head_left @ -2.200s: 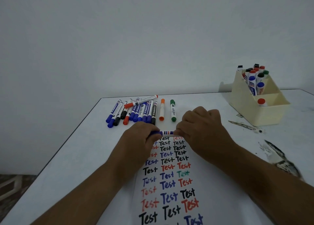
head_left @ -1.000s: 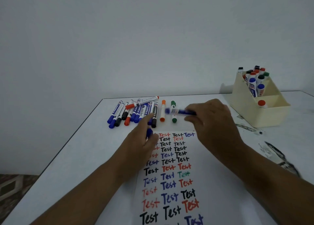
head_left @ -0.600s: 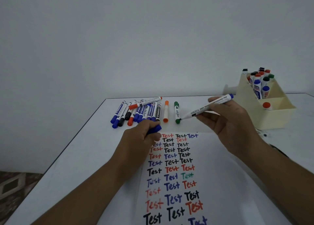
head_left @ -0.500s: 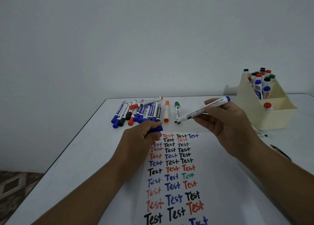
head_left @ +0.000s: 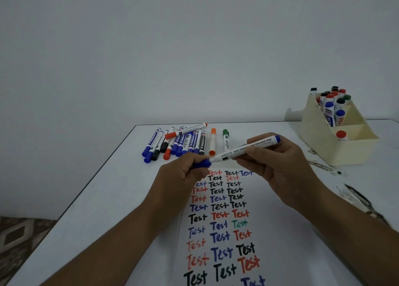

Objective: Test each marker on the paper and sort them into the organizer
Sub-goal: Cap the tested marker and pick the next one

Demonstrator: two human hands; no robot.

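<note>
Head cam, looking down: right hand (head_left: 278, 167) had its grip pinched on a blue whiteboard marker (head_left: 248, 148), held tilted over the paper's (head_left: 269, 231) far end. Left hand (head_left: 183, 173) grip was curled round the blue cap (head_left: 203, 163), cap touching the marker's tip end. Loose markers (head_left: 181, 142) lay on the bench (head_left: 97, 210) beyond the paper. Organizer (head_left: 336, 143) sat far right w/ markers standing in its back compartment.
</note>
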